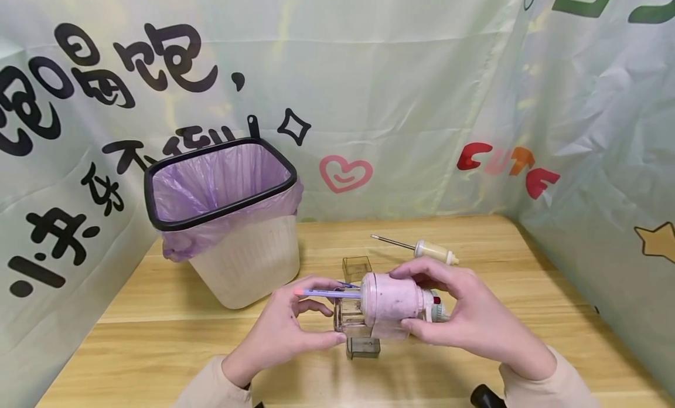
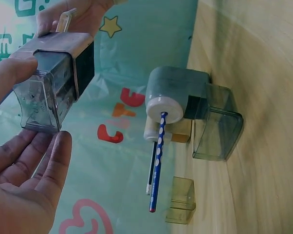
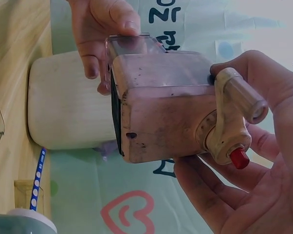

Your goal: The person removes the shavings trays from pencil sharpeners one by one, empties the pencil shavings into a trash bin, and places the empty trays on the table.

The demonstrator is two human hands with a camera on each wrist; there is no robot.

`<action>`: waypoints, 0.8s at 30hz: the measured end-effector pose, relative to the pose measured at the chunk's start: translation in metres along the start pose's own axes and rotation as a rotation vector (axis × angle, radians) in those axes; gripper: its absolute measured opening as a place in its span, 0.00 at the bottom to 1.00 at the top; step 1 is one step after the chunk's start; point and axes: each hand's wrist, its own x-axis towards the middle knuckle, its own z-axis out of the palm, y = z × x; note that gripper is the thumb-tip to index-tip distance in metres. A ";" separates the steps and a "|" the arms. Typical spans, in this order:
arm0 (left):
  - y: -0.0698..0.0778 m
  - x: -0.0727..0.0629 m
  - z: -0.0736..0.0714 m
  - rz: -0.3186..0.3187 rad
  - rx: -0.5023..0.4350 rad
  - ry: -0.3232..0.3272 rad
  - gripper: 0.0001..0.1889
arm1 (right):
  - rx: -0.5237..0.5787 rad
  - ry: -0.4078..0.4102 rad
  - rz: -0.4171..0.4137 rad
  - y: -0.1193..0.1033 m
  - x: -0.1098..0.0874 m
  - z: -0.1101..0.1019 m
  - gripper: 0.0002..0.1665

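Note:
Held above the table, a pink hand-crank pencil sharpener (image 1: 396, 299) lies between my hands. My right hand (image 1: 464, 305) grips its body around the crank end, thumb on the near side; the crank (image 3: 227, 112) and a red knob (image 3: 239, 159) show there. With thumb and fingertips my left hand (image 1: 287, 320) pinches the clear shavings drawer (image 2: 42, 102), which sticks partly out of the front. A purple pencil (image 1: 327, 293) with an orange end juts from the sharpener's front over the left hand. Below stands a grey-green sharpener (image 2: 173, 87) holding a dotted blue pencil (image 2: 158, 170), mostly hidden in the head view.
Two loose transparent drawers, one nearer (image 1: 364, 347) and one farther (image 1: 357, 268), lie on the wooden table (image 1: 158, 349). Behind them is a yellowish sharpener (image 1: 433, 252) with a dark pencil. At the left stands a white bin (image 1: 258, 261) lined with a purple bag.

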 end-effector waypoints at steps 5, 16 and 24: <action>-0.001 -0.001 0.000 -0.014 -0.009 0.022 0.31 | -0.014 -0.010 0.029 0.002 -0.001 -0.004 0.37; -0.004 0.000 -0.003 -0.025 -0.022 0.025 0.30 | -0.043 -0.002 0.065 0.003 -0.003 -0.015 0.38; -0.004 0.000 -0.005 -0.043 -0.033 0.034 0.31 | -0.072 0.015 0.054 0.006 -0.002 -0.023 0.36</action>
